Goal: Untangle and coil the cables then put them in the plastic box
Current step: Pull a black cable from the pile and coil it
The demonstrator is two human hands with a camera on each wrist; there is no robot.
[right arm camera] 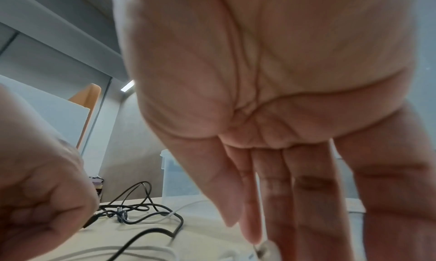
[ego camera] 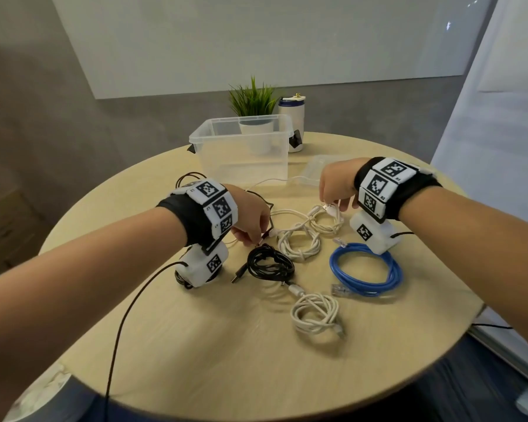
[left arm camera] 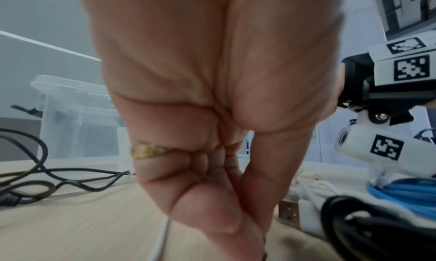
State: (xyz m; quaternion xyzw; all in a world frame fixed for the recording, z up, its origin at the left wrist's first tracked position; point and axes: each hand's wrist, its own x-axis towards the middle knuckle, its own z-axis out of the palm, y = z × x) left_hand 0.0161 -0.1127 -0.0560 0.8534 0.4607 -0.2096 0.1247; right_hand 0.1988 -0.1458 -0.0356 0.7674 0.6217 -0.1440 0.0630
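Note:
On the round wooden table [ego camera: 171, 345] lie a tangled white cable [ego camera: 301, 239], a black coil [ego camera: 270, 264], a blue coil [ego camera: 366, 269] and a smaller white coil [ego camera: 316, 313]. A loose black cable [ego camera: 189, 178] trails behind my left wrist. My left hand [ego camera: 250, 228] pinches the dark plug [ego camera: 264, 238] of that black cable beside the white tangle; the fingers are curled in the left wrist view [left arm camera: 212, 190]. My right hand [ego camera: 336, 191] pinches the white cable's USB plug [ego camera: 329, 207] between thumb and fingertips [right arm camera: 253, 233]. The clear plastic box [ego camera: 241, 166] stands open and empty behind.
The box lid [ego camera: 316, 170] lies flat to the right of the box. A potted plant [ego camera: 253, 102] and a white tumbler [ego camera: 291, 117] stand behind it at the table's far edge. A thin black wire [ego camera: 128, 315] runs from my left wrist camera off the near edge.

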